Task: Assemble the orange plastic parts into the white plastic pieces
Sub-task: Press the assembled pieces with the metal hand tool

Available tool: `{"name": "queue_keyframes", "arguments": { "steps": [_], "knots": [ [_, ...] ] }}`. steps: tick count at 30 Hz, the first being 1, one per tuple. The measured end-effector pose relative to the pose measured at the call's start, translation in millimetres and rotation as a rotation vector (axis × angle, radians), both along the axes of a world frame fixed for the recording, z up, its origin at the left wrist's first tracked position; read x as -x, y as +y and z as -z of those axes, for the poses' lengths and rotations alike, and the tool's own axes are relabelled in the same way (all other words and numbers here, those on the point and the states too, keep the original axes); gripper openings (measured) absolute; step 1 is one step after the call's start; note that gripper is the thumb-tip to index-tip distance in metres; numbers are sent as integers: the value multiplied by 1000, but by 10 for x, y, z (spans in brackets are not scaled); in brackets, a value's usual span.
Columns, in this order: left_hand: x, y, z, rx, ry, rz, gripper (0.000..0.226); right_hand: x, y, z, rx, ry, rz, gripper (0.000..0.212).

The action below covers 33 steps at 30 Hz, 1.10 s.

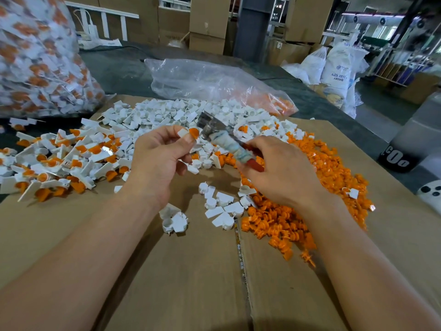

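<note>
Two hands raised above brown cardboard. Left hand curled, thumb and forefinger pinching flat white plastic piece with round orange part touching its end. Right hand wrapped round small hammer — tape-wound handle, red grip, shiny metal head just beside orange part. Loose white pieces heaped beyond; ribbed orange pile right, assembled pile left

I work from a single view: a wide-angle camera on the person's head, facing forward and down onto the cardboard sheet. It sits close, with the left hand and right hand near centre, while stacked cartons stand far back along the top edge.
</note>
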<state>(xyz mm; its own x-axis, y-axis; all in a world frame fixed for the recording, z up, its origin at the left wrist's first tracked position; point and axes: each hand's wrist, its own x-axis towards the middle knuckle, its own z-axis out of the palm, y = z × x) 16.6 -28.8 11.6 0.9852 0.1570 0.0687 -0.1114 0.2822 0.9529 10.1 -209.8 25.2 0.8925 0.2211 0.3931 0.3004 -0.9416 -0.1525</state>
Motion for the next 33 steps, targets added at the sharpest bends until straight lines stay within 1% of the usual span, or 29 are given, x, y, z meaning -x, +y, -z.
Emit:
{"name": "queue_keyframes", "arguments": {
  "steps": [4, 11, 17, 23, 33],
  "knots": [
    [0, 0, 0, 24, -6, -14, 16, 1, 17, 19, -43, 56, -33, 41],
    [-21, 1, -10, 41, -32, -45, 20, 6, 59, 30, -14, 136, -81, 37],
    [-14, -2, -16, 46, -38, -38, 19, 21, 69, 10, 62, 80, -72, 39],
    [-6, 8, -15, 44, -34, -33, 20, 24, 68, 30, -22, 185, -109, 25],
    [-12, 16, -18, 55, -38, -24, 20, 11, 75, 49, -63, 194, -113, 30]
  ]
}}
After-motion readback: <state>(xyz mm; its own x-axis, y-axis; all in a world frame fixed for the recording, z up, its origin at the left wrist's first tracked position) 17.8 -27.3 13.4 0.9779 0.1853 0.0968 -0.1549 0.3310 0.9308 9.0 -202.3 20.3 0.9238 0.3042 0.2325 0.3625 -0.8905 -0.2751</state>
